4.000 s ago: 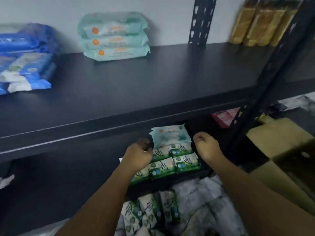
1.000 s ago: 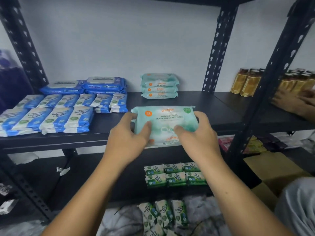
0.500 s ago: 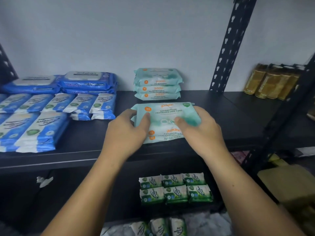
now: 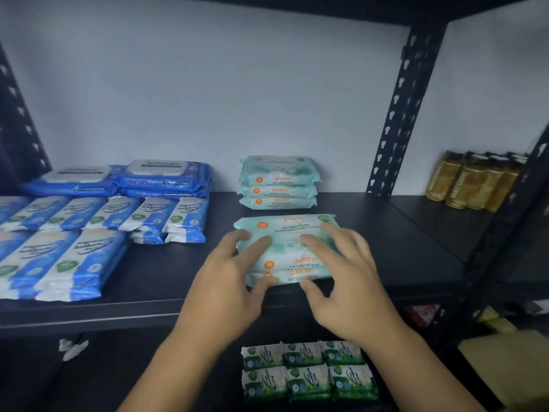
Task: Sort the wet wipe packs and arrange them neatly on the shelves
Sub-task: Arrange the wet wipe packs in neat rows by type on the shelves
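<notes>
A near teal stack (image 4: 292,257) of wipe packs is set at the front edge of the black shelf (image 4: 166,281), approx. centre. It is bracketed by both hands. The left hand (image 4: 228,289) is laid w/ straight, spread fingers on the top pack, thumb against the stack's near face. The right hand (image 4: 350,289) is spread wide, fingers loosely bent over the top pack's right half, thumb by the near lower edge; firm contact can't be told. Just beyond, a far teal stack (image 4: 277,182) of three packs is kept by the wall. To the left, blue packs (image 4: 68,260) are laid in rows, w/ large blue packs (image 4: 160,178) behind. On the lower shelf (image 4: 148,376), small green packs (image 4: 306,371) are lined up in two rows. Far right, gold bottles (image 4: 472,182) are seen.
</notes>
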A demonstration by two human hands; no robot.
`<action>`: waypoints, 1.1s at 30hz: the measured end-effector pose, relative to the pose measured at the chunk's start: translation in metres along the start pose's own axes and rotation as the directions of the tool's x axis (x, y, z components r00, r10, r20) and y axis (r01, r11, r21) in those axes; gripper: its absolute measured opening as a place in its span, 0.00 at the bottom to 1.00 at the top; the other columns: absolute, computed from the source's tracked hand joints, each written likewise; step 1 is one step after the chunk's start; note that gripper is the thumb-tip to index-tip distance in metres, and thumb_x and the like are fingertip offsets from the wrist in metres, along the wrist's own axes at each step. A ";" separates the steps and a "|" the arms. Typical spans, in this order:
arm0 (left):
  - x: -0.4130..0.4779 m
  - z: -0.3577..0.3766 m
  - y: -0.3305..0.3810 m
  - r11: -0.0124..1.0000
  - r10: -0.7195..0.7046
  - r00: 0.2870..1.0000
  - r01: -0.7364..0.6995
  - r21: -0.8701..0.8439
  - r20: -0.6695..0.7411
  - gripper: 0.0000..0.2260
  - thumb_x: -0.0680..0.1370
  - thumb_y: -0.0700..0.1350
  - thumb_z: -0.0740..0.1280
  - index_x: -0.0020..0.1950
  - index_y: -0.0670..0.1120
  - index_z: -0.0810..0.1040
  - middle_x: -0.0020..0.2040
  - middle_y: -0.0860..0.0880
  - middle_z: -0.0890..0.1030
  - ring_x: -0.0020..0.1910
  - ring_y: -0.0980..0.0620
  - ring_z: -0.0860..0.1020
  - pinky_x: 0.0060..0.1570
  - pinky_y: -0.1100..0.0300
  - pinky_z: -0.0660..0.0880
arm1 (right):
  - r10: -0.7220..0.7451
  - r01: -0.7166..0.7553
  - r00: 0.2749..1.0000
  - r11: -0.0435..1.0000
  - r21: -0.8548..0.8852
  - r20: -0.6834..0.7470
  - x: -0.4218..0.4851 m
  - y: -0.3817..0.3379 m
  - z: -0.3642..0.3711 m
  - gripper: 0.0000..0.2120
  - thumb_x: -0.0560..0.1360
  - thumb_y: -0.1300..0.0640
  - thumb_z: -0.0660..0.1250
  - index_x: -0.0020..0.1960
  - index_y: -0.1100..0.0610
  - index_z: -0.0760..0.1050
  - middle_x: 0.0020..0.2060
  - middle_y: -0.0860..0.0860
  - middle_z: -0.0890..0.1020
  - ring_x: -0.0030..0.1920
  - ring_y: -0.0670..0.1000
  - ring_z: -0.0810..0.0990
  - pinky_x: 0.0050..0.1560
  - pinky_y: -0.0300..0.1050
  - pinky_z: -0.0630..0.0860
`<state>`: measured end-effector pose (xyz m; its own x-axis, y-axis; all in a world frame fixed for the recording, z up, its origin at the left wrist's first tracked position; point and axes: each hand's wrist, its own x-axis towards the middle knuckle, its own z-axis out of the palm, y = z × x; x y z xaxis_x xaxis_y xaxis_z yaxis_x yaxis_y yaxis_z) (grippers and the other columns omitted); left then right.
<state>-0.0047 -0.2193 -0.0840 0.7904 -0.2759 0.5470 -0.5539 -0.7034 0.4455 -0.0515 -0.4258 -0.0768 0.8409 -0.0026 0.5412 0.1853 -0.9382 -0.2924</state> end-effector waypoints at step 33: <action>0.198 0.167 0.056 0.799 0.221 0.971 -0.234 0.554 0.092 0.22 0.82 0.62 0.57 0.75 0.58 0.66 0.72 0.43 0.57 0.71 0.41 0.57 0.69 0.40 0.52 | 0.220 -0.218 0.975 0.946 -0.238 -0.018 0.133 0.198 0.012 0.31 0.78 0.56 0.69 0.77 0.42 0.65 0.77 0.45 0.65 0.74 0.52 0.60 0.74 0.50 0.63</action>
<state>0.1647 -0.4230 -0.0693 0.6690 -0.4834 0.5646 -0.4824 -0.8603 -0.1650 0.1037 -0.6074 -0.0722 0.8519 -0.2152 0.4775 -0.1291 -0.9698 -0.2067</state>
